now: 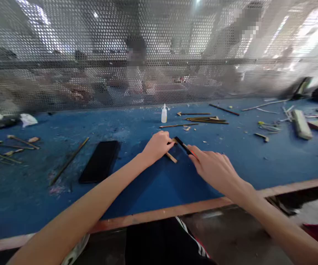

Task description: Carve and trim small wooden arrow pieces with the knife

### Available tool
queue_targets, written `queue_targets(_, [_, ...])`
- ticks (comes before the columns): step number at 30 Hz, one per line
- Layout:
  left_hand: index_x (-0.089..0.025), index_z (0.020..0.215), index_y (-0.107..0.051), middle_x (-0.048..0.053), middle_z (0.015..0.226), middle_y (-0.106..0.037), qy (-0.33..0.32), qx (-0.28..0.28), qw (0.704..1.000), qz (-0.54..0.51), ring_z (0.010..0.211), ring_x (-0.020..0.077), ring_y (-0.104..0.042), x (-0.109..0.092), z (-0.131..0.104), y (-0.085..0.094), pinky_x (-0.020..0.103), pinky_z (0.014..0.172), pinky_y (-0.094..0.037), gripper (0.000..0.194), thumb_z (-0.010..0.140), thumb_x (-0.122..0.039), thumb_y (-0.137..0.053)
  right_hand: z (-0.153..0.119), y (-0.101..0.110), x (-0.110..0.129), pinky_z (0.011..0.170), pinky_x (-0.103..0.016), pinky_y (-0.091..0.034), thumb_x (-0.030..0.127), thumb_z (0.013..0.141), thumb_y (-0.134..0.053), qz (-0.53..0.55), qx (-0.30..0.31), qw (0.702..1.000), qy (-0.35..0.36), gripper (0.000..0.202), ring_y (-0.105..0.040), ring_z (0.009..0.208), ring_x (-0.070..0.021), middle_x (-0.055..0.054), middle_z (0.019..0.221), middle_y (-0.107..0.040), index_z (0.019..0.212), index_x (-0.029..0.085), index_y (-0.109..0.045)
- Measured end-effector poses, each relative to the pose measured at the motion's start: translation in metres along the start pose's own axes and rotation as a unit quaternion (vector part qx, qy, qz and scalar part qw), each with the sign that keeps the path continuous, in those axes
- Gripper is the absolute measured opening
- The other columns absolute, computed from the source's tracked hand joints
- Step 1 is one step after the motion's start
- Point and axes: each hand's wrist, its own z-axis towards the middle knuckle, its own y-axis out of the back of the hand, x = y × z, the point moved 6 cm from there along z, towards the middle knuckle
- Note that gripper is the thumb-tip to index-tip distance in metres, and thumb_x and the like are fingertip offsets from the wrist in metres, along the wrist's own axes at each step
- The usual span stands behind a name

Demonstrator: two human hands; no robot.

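**Wooden strip (pixel 171 158) held over a scuffed blue tabletop (pixel 150 191)**

At the far left a white crumpled scrap (pixel 28 120) lies near the back of the surface, with forked twigs (pixel 2 151) scattered nearer the front. A straight brown stick (pixel 69 162) comes next, beside pale smears on the blue, then a black phone (pixel 100 162) lying flat.

Near the middle the left hand (pixel 158 145) pinches the wooden strip just above the tabletop or against it; which cannot be told. Behind it stands a small white dropper bottle (pixel 164 114). The right hand (pixel 212 165) is closed around a slim dark tool (pixel 185 146) with an orange part, its tip at the strip; contact is unclear.

Thin sticks (pixel 205 120) and small chips lie beyond the hands. Farther right sits a pale block (pixel 301 124) among loose strands.

A perforated metal screen (pixel 92 82) spans the back, with blurred people and bright light beyond. A wooden edge (pixel 175 211) borders the front, above dark trousers (pixel 161 241) with white stripes.
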Motion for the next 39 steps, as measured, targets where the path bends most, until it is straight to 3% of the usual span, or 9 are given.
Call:
queue_targets(4, [-0.016,0.091,-0.081,0.009,0.086,-0.064,0.013,-0.016,1.000,0.002,0.091,0.0234,-0.061,-0.002,-0.002,0.000,0.033,0.082,-0.048,0.028,0.101,-0.028,-0.059,0.028,0.008,-0.003,0.059,-0.029,-0.035,0.034,0.107,-0.039,0.010,-0.004,1.000,0.009,0.037,-0.077,0.080,-0.0307,-0.010,0.089,-0.080,0.136,0.025,-0.059])
queue_targets(9, [-0.016,0.092,-0.078,0.007,0.091,-0.066,0.043,-0.051,0.997,-0.028,0.095,0.0229,-0.061,-0.001,-0.005,0.004,0.034,0.087,-0.051,0.018,0.098,-0.027,-0.065,0.073,0.011,-0.046,0.062,-0.032,-0.041,0.037,0.106,-0.038,0.017,-0.019,1.000,0.004,0.041,-0.073,0.069,-0.0301,-0.011,0.077,-0.074,0.135,0.019,-0.060])
queue_targets(13, [-0.017,0.105,-0.076,0.007,0.104,-0.068,0.050,-0.070,0.995,-0.058,0.106,0.0244,-0.060,0.001,-0.005,0.007,0.038,0.098,-0.050,0.018,0.097,-0.030,-0.066,0.098,0.005,-0.060,0.081,-0.041,-0.047,0.028,0.101,-0.046,0.022,-0.057,0.997,0.057,0.033,-0.068,0.104,-0.0372,-0.023,0.112,-0.070,0.119,0.012,-0.070])
queue_targets(17, [-0.021,0.116,-0.075,0.009,0.119,-0.066,0.066,-0.079,0.991,-0.083,0.122,0.0296,-0.053,0.009,-0.004,0.005,0.046,0.109,-0.045,0.031,0.091,-0.038,-0.074,0.088,0.005,-0.031,0.095,-0.040,-0.045,0.023,0.105,-0.036,0.068,-0.121,0.981,0.139,0.035,-0.062,0.112,-0.0301,-0.018,0.116,-0.068,0.114,0.013,-0.068])
queue_targets(24, [-0.020,0.099,-0.072,0.005,0.106,-0.074,0.115,-0.113,0.972,-0.172,0.111,0.0254,-0.064,0.029,0.000,0.019,0.044,0.105,-0.049,0.020,0.084,-0.030,-0.080,0.050,-0.006,0.033,0.072,-0.032,-0.048,0.039,0.096,-0.061,0.143,-0.092,0.939,0.298,0.023,-0.069,0.086,-0.0246,-0.008,0.096,-0.074,0.103,0.018,-0.067])
queue_targets(28, [-0.018,0.093,-0.066,0.004,0.091,-0.074,0.165,-0.145,0.944,-0.245,0.087,0.0189,-0.071,0.049,-0.009,0.041,0.034,0.084,-0.058,0.017,0.088,-0.033,-0.073,0.059,-0.006,0.029,0.059,-0.029,-0.041,0.015,0.092,-0.056,0.174,-0.092,0.932,0.304,0.031,-0.068,0.070,-0.0206,-0.002,0.082,-0.072,0.122,0.018,-0.064])
queue_targets(32, [-0.017,0.097,-0.063,0.007,0.093,-0.073,0.214,-0.170,0.911,-0.309,0.086,0.0197,-0.071,0.063,-0.031,0.053,0.031,0.074,-0.060,0.028,0.088,-0.041,-0.072,0.076,0.001,0.005,0.068,-0.029,-0.044,0.016,0.100,-0.046,0.246,-0.140,0.920,0.273,0.030,-0.065,0.077,-0.0170,-0.005,0.095,-0.070,0.119,0.021,-0.068])
queue_targets(36, [-0.016,0.104,-0.065,0.009,0.095,-0.075,0.242,-0.132,0.883,-0.380,0.081,0.0196,-0.073,0.058,-0.044,0.037,0.031,0.068,-0.063,0.033,0.089,-0.045,-0.072,0.093,-0.002,-0.022,0.066,-0.028,-0.045,0.026,0.099,-0.060,0.423,-0.207,0.860,0.197,0.016,-0.055,0.069,-0.0141,-0.001,0.085,-0.061,0.112,0.021,-0.067])
queue_targets(39, [-0.016,0.105,-0.072,0.008,0.097,-0.078,0.240,-0.088,0.874,-0.414,0.085,0.0198,-0.075,0.046,-0.041,0.022,0.031,0.076,-0.063,0.029,0.088,-0.040,-0.074,0.099,-0.011,-0.025,0.066,-0.027,-0.046,0.029,0.096,-0.067,0.455,-0.223,0.843,0.181,0.021,-0.054,0.071,-0.0142,0.000,0.085,-0.059,0.115,0.021,-0.061])
